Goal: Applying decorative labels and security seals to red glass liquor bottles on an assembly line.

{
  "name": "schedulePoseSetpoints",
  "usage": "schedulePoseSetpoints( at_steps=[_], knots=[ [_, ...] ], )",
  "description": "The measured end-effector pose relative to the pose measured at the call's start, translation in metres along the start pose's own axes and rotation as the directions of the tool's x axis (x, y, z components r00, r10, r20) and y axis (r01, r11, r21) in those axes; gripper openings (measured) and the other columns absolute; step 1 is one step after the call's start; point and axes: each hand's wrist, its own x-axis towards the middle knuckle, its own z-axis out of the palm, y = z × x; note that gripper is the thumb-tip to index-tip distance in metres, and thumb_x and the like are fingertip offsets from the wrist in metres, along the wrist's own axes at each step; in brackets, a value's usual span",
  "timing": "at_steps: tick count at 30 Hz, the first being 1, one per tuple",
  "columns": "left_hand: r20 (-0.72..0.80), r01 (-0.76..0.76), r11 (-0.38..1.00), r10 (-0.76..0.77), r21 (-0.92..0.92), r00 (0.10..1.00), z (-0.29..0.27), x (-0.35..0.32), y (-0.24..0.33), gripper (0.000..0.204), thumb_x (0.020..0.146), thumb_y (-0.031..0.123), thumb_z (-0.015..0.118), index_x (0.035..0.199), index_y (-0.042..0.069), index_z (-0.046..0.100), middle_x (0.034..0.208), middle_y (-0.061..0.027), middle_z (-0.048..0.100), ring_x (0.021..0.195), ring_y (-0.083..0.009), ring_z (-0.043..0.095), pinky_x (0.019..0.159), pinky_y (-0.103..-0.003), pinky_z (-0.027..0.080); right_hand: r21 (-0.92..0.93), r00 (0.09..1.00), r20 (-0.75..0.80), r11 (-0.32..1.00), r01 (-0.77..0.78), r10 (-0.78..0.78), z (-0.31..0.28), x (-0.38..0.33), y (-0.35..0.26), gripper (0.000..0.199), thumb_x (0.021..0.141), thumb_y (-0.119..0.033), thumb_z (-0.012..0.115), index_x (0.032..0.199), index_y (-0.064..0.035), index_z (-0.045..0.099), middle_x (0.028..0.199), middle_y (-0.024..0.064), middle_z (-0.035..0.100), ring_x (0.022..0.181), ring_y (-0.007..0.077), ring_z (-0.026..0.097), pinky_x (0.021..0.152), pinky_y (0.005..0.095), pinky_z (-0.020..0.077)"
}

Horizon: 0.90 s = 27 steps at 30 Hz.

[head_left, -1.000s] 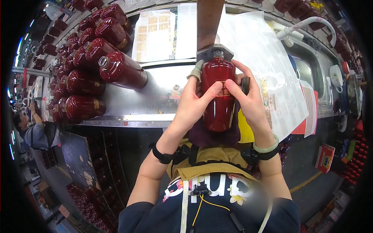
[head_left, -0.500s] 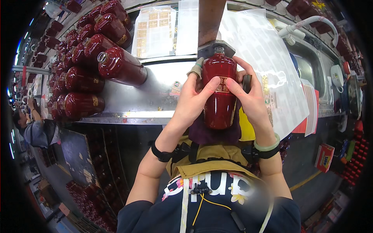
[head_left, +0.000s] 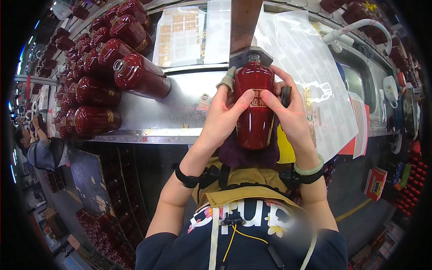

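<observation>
**Head view: label being pressed onto red bottle**

Bottle [head_left: 254, 105] is held up over the front edge of the steel bench [head_left: 180, 112], neck pointing away from the person and tucked under a grey bracket [head_left: 245, 56] on a brown post. Dark red glossy body, small gold label on the near face, open mouth with no cap that I can see.

Left hand [head_left: 222, 117] is wrapped round the bottle's left side, thumb across the front and touching the label. Right hand [head_left: 292, 114] is closed round the right side, thumb meeting the left one at the label (there's something small and dark behind its fingers, can't tell what). Both hands are gripping the bottle firmly; nothing loose.

My read: the step in hand is seating or smoothing the label. The next move probably needs even thumb pressure from the centre outward while the bottle is kept from rotating, since the glaze looks slick.

Around it: a purple cloth [head_left: 252, 155] under the bottle, label sheets [head_left: 180, 36] at the back of the bench, a clear film sheet [head_left: 306, 67] on the right, and rows of matching bottles [head_left: 103, 76] lying on the left. Another person [head_left: 40, 146] is working at far left.
</observation>
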Motion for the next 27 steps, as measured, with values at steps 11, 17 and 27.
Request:
schedulePoseSetpoints(
  at_steps=[11, 17, 27],
  knots=[
    [-0.014, -0.008, 1.000, 0.007, -0.011, 1.000, 0.000, -0.001, -0.002, 0.075, 0.106, 0.023, 0.066, 0.162, -0.005, 0.024, 0.151, -0.0173, 0.050, 0.137, -0.0208, 0.053, 0.115, -0.036, 0.044, 0.014, 1.000, 0.020, 1.000, 0.005, -0.006, -0.001, 0.001, 0.002, 0.068, 0.092, -0.018, 0.083, 0.151, -0.0041, 0.052, 0.092, -0.0064, 0.043, 0.080, 0.0037, 0.042, 0.071, 0.0194, 0.0363],
    [-0.011, -0.028, 1.000, 0.028, -0.002, 1.000, 0.001, 0.000, -0.003, 0.077, 0.106, 0.023, 0.066, 0.162, -0.006, 0.021, 0.151, -0.0182, 0.049, 0.137, -0.0211, 0.052, 0.116, -0.036, 0.043, 0.002, 1.000, 0.016, 1.000, 0.001, -0.001, 0.000, -0.002, -0.003, 0.069, 0.092, -0.019, 0.082, 0.151, -0.0036, 0.051, 0.092, -0.0064, 0.043, 0.081, 0.0038, 0.041, 0.072, 0.0197, 0.0361],
    [-0.007, -0.017, 1.000, 0.017, 0.024, 1.000, 0.005, -0.010, -0.001, 0.083, 0.103, 0.020, 0.069, 0.163, -0.006, 0.016, 0.153, -0.0183, 0.047, 0.139, -0.0213, 0.050, 0.116, -0.037, 0.043, 0.102, 0.995, -0.097, 0.995, -0.011, 0.021, -0.014, -0.016, -0.019, 0.046, 0.107, -0.013, 0.058, 0.150, -0.0013, 0.045, 0.102, -0.0008, 0.051, 0.094, 0.0078, 0.049, 0.088, 0.0221, 0.0406]
  ],
)
